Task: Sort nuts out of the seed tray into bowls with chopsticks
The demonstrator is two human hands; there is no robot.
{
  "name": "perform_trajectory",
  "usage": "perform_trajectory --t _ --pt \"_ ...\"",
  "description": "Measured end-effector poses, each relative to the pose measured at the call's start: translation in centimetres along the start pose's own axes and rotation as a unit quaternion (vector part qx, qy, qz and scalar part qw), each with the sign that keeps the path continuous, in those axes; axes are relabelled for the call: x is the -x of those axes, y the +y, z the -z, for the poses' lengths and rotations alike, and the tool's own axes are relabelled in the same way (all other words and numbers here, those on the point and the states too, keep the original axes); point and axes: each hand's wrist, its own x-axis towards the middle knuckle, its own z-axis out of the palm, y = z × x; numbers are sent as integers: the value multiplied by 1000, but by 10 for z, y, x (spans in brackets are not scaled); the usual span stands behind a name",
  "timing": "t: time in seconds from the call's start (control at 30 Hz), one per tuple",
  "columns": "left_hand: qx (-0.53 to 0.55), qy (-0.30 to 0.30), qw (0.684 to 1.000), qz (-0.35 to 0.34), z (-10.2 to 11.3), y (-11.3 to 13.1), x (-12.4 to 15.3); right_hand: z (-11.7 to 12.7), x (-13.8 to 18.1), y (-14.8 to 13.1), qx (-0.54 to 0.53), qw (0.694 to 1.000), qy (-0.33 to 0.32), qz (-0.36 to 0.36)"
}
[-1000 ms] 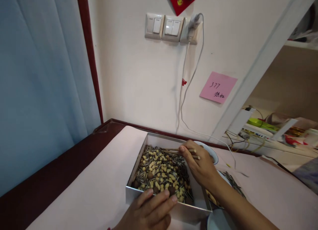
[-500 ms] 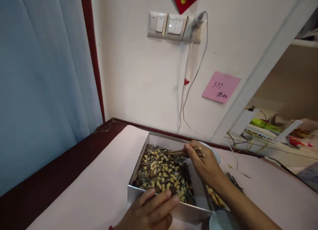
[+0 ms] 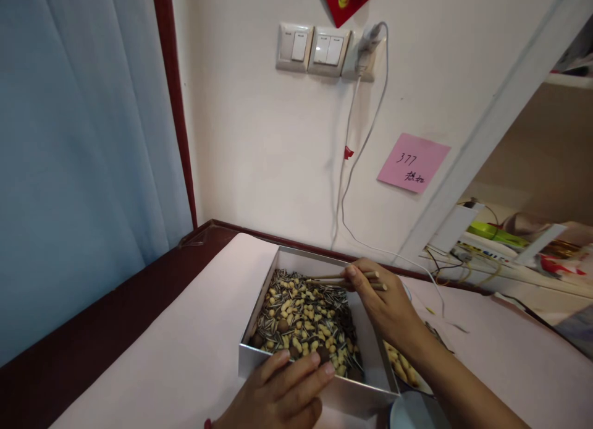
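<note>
Pink cloth [image 3: 185, 355] is spread over a dark red table [image 3: 92, 336] set against a cream wall, and a metal tray [image 3: 287, 367] is placed on the cloth near the person. A mix [image 3: 303, 321] of striped seeds, pale nuts and brown round pieces is held in the tray, which is filled across most of its floor. Chopsticks [image 3: 345, 280] are gripped in the right hand [image 3: 386, 308], with the fingers closed around their far ends; their tips are laid low over the far part of the mix, though whether anything is pinched between them cannot be told. The tray's near wall is touched by the left hand [image 3: 280, 395], whose fingers are stretched out loosely over the rim, nothing being grasped. Just right of the tray, a dish [image 3: 403, 370] of pale nuts is partly hidden under the right forearm, and a white bowl [image 3: 412, 413] is seen at the near edge. On the far wall, switches [image 3: 315, 49], a plugged charger [image 3: 368, 46] with a hanging white cable [image 3: 345, 169], and a pink note [image 3: 412, 163] are seen. A blue curtain [image 3: 78, 157] is hung at the left, and cluttered shelves [image 3: 509, 237] are seen at the right.
</note>
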Motion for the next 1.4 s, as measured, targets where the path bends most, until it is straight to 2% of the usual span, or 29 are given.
perform_trajectory --t 0.27,0.5,0.63,0.77,0.93,1.03,1.13,1.23,1.4 --pt "-25 -5 1000 -3 0 0 1 -26 -9 4 22 999 -24 35" --pt "-8 -10 1000 -3 2 -1 0 -14 -2 7 26 999 -7 40" --pt "0 -8 1000 1 2 -1 -1 2 13 2 14 999 8 37" --pt "11 -5 1000 -3 5 -2 -2 30 41 -8 11 998 47 46" --pt "25 0 1000 -1 5 -2 -2 80 86 -31 86 979 171 65" --pt "33 -2 999 8 3 -2 -3 107 108 -42 132 954 267 43" --pt "38 -6 999 18 3 -2 -6 127 124 -39 174 931 321 13" --pt "44 0 999 15 5 -1 -9 137 136 -19 209 922 325 3" --pt "36 4 999 26 7 1 -11 139 150 12 189 945 264 -35"
